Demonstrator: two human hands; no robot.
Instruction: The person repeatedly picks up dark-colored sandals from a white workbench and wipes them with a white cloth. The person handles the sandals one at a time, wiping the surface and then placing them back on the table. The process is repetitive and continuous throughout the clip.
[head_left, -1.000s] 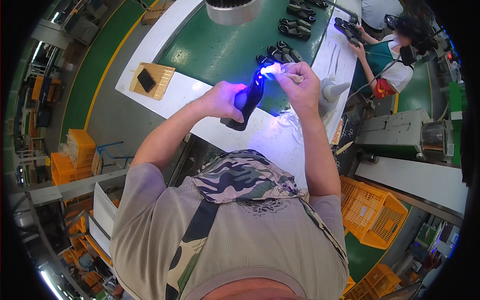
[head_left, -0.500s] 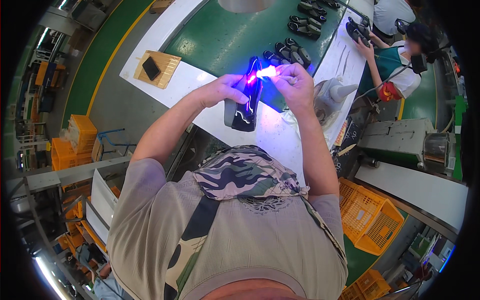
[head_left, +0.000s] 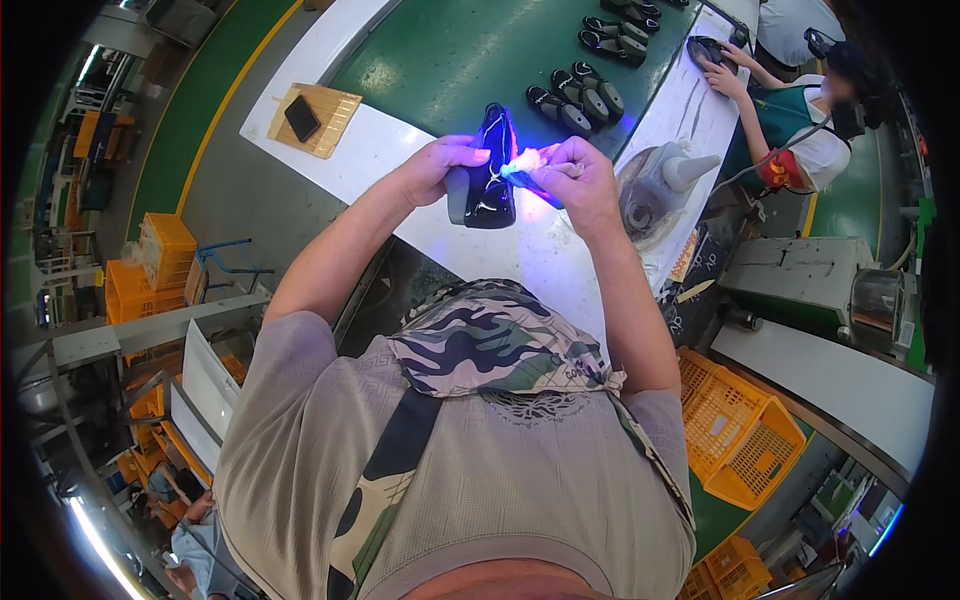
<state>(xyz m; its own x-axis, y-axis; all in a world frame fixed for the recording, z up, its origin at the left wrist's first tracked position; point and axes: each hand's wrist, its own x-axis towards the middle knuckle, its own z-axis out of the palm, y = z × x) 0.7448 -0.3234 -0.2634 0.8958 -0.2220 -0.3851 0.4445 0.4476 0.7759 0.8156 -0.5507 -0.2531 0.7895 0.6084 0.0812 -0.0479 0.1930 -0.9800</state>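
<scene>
My left hand [head_left: 438, 170] grips a glossy black shoe [head_left: 491, 205] by its left side, the shoe standing lengthwise over the white table edge [head_left: 390, 165]. My right hand [head_left: 583, 187] is closed in a pinch on a small pale thing [head_left: 527, 160], whose kind is lost in bright glare. Its glowing tip meets or nearly meets the shoe's right side. Blue-violet light spills over the shoe and the fingers. A pale spouted bottle [head_left: 657, 183] stands just right of my right hand.
Several dark shoes [head_left: 590, 95] lie on the green surface [head_left: 450, 60] ahead. At left a phone [head_left: 301, 119] rests on a wooden board [head_left: 340, 110]. A co-worker [head_left: 815, 120] handles another shoe [head_left: 712, 55] at far right. Orange crates [head_left: 740, 430] stand low right.
The shoe has shifted slightly left and away from me, now more upright in view. My right hand has come a little nearer, its glowing tip lower along the shoe.
</scene>
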